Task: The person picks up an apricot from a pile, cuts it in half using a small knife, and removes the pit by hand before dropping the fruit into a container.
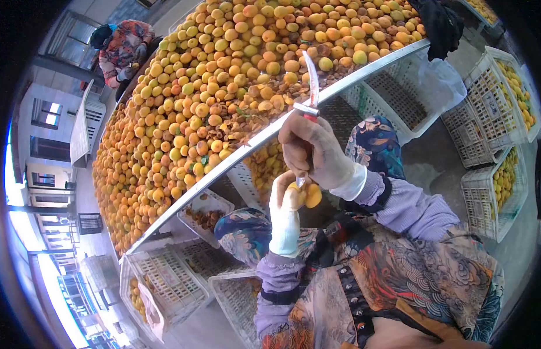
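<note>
My right hand [314, 148], in a stained glove, is wrapped around the red handle of a curved knife [312, 78]. The blade points up, away from me, over the metal edge of the fruit table. A small shiny metal tip [300, 181] shows below that fist, close to the fruit. In its white glove, my left hand [287, 200] pinches an orange-yellow apricot [312, 196], which looks cut open. Both hands are close together over my lap. Fingers partly hide the fruit.
A sloping table heaped with apricots [183, 110] lies ahead, with a metal rim [247, 146] nearest me. White plastic crates [483, 125] stand at right, another crate [166, 279] at lower left. A black cloth [436, 26] hangs at the far corner. A person [126, 49] works at upper left.
</note>
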Action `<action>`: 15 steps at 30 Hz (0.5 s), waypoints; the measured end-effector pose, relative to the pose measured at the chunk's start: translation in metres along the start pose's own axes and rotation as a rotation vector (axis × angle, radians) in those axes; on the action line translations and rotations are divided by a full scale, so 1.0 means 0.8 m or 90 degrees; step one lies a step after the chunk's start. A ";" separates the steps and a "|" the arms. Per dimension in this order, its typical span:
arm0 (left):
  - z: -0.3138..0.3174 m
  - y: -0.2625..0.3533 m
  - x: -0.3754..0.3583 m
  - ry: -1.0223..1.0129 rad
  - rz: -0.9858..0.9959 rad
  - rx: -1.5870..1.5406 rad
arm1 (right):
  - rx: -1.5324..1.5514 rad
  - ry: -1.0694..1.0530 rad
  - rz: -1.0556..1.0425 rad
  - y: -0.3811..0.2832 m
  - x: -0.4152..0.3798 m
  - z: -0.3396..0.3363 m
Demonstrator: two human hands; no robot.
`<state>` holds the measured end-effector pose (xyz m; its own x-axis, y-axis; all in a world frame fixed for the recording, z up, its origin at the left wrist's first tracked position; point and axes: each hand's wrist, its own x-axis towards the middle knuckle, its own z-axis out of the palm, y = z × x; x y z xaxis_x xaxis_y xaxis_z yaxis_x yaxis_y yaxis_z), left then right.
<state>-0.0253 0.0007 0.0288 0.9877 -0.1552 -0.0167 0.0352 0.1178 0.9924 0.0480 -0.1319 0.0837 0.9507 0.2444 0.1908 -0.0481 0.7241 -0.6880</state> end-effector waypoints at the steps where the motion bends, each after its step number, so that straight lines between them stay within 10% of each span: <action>1: 0.000 -0.004 0.002 -0.002 0.002 0.001 | 0.011 0.027 0.001 0.004 0.001 0.001; 12: 0.004 -0.015 0.038 0.102 -0.058 -0.402 | -0.053 0.094 0.082 0.041 0.015 -0.022; 15: -0.010 -0.046 0.046 0.133 0.017 -0.041 | -0.064 0.091 0.066 0.048 0.017 -0.025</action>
<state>0.0110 -0.0011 -0.0090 0.9982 0.0550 -0.0219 0.0115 0.1825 0.9831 0.0651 -0.1139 0.0462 0.9764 0.2154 0.0183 -0.1246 0.6298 -0.7667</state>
